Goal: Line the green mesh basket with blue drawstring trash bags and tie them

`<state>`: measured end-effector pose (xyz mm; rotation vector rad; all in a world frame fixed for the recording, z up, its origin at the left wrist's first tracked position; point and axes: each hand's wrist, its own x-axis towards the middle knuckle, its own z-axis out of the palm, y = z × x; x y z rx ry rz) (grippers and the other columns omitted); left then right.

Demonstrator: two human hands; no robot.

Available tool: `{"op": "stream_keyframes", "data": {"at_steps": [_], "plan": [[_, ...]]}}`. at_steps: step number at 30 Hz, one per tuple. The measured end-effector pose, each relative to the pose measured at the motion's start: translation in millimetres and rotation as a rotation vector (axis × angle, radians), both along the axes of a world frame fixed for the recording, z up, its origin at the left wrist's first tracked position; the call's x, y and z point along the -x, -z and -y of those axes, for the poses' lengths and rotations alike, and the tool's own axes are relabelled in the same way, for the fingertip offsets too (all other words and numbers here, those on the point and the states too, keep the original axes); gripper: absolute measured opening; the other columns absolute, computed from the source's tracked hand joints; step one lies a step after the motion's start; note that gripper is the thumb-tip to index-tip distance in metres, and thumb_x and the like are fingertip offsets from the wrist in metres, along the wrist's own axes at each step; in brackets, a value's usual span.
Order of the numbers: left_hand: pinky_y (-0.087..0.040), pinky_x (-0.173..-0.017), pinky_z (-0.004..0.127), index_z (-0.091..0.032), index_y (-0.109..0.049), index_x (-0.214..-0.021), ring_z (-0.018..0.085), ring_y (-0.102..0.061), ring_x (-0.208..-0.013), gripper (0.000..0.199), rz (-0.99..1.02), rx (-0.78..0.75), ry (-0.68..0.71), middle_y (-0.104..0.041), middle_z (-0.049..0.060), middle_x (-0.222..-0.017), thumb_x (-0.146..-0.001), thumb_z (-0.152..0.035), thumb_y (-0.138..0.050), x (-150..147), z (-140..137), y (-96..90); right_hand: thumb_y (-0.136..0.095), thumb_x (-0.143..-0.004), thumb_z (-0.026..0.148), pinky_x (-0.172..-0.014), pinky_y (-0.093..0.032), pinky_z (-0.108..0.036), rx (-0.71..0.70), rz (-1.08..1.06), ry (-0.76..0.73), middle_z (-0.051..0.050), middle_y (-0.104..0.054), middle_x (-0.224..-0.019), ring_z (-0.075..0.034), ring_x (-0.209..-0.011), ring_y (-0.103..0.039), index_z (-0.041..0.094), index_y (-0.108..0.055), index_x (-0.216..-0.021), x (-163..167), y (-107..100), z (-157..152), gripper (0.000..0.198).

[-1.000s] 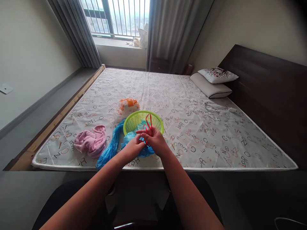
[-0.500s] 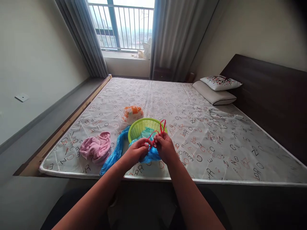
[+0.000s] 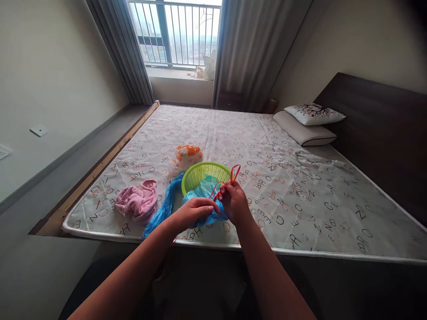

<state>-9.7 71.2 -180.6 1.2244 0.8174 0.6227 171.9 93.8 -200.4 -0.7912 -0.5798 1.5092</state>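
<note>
1. The green basket [image 3: 204, 174] stands on the mattress [image 3: 300, 195] near its front edge; every place below is told from this basket.
2. The right hand [image 3: 235, 202] is at the basket's front right, just beside the rim, its fingers pinched shut on a thin red cord [image 3: 233, 173].
3. A loop of the cord rises above that hand, beside the basket's right rim; another strand runs down and leftward to the other hand.
4. The left hand [image 3: 193, 212] is in front of the basket, fingers drawn together at the cord's lower end and lying on a blue plastic bag [image 3: 167, 206]. Whether it truly grips the cord, I cannot tell.
5. The blue bag spills from the basket's front and trails along its left side.
6. A pink towel [image 3: 138, 201] lies bunched to the left of the basket, apart from the bag.
7. An orange and white bundle [image 3: 188, 154] sits just behind the basket.
8. Two stacked pillows [image 3: 308, 124] lie far to the right and behind, against the dark headboard [image 3: 383, 129].
</note>
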Motion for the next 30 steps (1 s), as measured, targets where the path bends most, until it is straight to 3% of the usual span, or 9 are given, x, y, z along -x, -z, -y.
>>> {"op": "stream_keyframes", "data": {"at_steps": [5, 11, 15, 18, 22, 26, 30], "plan": [[-0.032, -0.053, 0.023, -0.010, -0.083, -0.106, 0.010, -0.043, -0.054, 0.043, -0.060, 0.010, -0.046, -0.049, -0.003, -0.059, -0.084, -0.047, -0.077, -4.1, -1.6, 10.5, -0.092, -0.075, 0.043, -0.057, -0.047, -0.024, -0.004, -0.005, -0.024, 0.007, -0.064, -0.068, -0.010, -0.056, -0.059, 0.024, -0.052, -0.086, -1.5, -1.1, 1.3, 0.046], [-0.031, -0.053, 0.023, -0.010, -0.084, -0.108, 0.009, -0.045, -0.054, 0.045, 0.068, 0.111, -0.189, -0.055, -0.001, -0.064, -0.078, -0.044, -0.086, -7.2, -1.8, 7.7, -0.093, -0.077, 0.048, -0.061, -0.052, -0.026, -0.028, 0.007, -0.023, 0.005, -0.069, -0.073, -0.012, -0.061, -0.062, 0.025, -0.055, -0.088, -1.4, 1.7, 0.4, 0.046], [-0.017, -0.052, 0.021, -0.008, -0.085, -0.113, 0.002, -0.032, -0.052, 0.051, 0.271, 0.269, -0.238, -0.052, -0.002, -0.071, -0.075, -0.041, -0.090, -0.7, -4.3, 3.4, -0.089, -0.081, 0.059, -0.066, -0.055, -0.028, -0.049, 0.100, 0.048, -0.002, -0.077, -0.097, -0.012, -0.069, -0.063, 0.023, -0.060, -0.087, 0.2, 6.6, -2.1, 0.047], [-0.016, -0.053, 0.022, -0.007, -0.084, -0.121, 0.003, -0.028, -0.053, 0.056, 0.283, 0.257, -0.292, -0.046, -0.004, -0.068, -0.076, -0.039, -0.090, 3.6, -6.6, 3.4, -0.084, -0.082, 0.068, -0.068, -0.054, -0.030, -0.080, 0.182, 0.104, -0.005, -0.075, -0.113, -0.010, -0.069, -0.059, 0.023, -0.061, -0.085, -2.3, 9.5, -4.2, 0.050], [-0.016, -0.053, 0.023, -0.008, -0.082, -0.132, 0.005, -0.027, -0.055, 0.065, 0.135, 0.165, -0.373, -0.040, -0.007, -0.063, -0.077, -0.042, -0.090, 1.3, -5.7, 2.6, -0.076, -0.088, 0.071, -0.066, -0.049, -0.029, -0.135, 0.479, 0.144, -0.002, -0.068, -0.095, -0.013, -0.068, -0.051, 0.024, -0.068, -0.088, -9.2, 8.2, -2.0, 0.048], [-0.018, -0.054, 0.025, -0.011, -0.082, -0.134, 0.007, -0.027, -0.055, 0.068, -0.015, 0.053, -0.378, -0.045, -0.006, -0.060, -0.077, -0.048, -0.089, -6.2, -1.5, 0.6, -0.072, -0.092, 0.070, -0.057, -0.040, -0.029, -0.175, 0.600, -0.046, 0.003, -0.052, -0.068, -0.014, -0.060, -0.044, 0.024, -0.076, -0.095, -12.0, 0.8, 3.8, 0.046], [-0.024, -0.055, 0.025, -0.010, -0.085, -0.119, 0.008, -0.034, -0.056, 0.063, -0.037, 0.011, -0.324, -0.058, -0.001, -0.067, -0.077, -0.057, -0.085, -10.1, -1.2, 4.6, -0.076, -0.090, 0.059, -0.065, -0.048, -0.031, -0.245, 0.649, -0.135, -0.001, -0.070, -0.081, -0.015, -0.067, -0.057, 0.024, -0.081, -0.101, -9.7, -5.2, 7.2, 0.037]]}}
